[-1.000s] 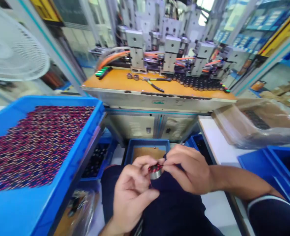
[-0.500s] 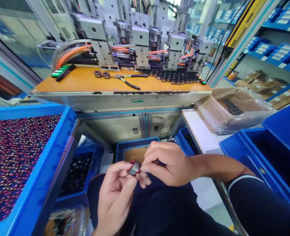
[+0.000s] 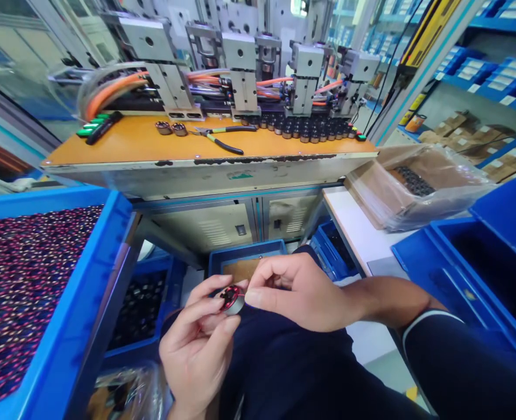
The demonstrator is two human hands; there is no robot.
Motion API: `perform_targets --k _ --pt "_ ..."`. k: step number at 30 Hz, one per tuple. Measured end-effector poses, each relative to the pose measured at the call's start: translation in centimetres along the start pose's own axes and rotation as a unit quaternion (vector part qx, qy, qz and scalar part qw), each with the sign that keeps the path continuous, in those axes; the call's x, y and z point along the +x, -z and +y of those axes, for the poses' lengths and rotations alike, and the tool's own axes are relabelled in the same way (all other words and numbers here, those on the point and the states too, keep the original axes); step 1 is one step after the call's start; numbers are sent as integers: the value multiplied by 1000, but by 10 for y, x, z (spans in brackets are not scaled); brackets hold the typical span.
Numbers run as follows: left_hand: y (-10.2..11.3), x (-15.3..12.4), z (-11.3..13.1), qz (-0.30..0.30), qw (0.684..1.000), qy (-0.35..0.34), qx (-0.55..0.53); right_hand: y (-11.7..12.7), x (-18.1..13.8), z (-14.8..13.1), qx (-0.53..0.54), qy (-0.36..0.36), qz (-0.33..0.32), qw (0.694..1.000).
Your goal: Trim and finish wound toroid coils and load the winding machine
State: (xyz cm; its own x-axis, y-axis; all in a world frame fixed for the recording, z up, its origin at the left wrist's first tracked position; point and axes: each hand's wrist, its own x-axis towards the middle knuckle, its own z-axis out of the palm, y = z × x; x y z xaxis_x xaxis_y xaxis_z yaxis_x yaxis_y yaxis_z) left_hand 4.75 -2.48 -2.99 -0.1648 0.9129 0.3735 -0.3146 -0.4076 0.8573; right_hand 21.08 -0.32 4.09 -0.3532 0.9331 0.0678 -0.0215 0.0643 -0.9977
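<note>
Low in the middle of the head view, my left hand holds a small motor stator by its rim, between thumb and fingers. The stator is a grey metal ring with red wire windings inside, its wound face tilted up toward me. At its right edge, my right hand is closed in a pinch, thumb against forefinger. A thin red wire runs from the windings to those fingertips; its end is hidden by them.
Pliers, two metal rings and several black cylindrical parts lie on the orange machine bench. A blue bin of wound parts stands left. A plastic-lined carton and blue bins are at right.
The stator has turned in my left hand, so its wound face now shows more. Both hands have shifted slightly left, and my right hand stays pinched at the stator's edge.
</note>
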Motion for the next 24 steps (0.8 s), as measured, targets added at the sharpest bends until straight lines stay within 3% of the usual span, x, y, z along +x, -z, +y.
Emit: perform_targets --k 2,5,11,14,17,18,19,21,22,24 --pt "0 3 -1 -15 998 23 -50 0 1 0 81 -81 -37 993" --pt "-1 6 -1 -45 994 34 -98 2 3 5 123 -138 -71 980" --pt "0 4 -3 -38 992 63 -103 2 7 20 174 -147 -131 965" --pt "2 7 -9 -23 989 93 -117 -1 7 31 175 -78 -147 970" --pt "4 13 -17 53 976 171 -122 0 9 45 22 110 -58 992" --pt "4 15 -19 96 970 197 -105 2 11 50 -70 193 -11 979" --pt "4 14 -20 141 966 204 -69 5 14 54 -167 274 34 946" --pt "4 9 -18 200 968 140 53 12 18 60 -325 402 103 850" --pt "4 5 -15 195 970 76 123 16 20 62 -375 448 123 803" --pt "4 -5 -6 118 963 -45 237 21 23 63 -432 508 136 732"
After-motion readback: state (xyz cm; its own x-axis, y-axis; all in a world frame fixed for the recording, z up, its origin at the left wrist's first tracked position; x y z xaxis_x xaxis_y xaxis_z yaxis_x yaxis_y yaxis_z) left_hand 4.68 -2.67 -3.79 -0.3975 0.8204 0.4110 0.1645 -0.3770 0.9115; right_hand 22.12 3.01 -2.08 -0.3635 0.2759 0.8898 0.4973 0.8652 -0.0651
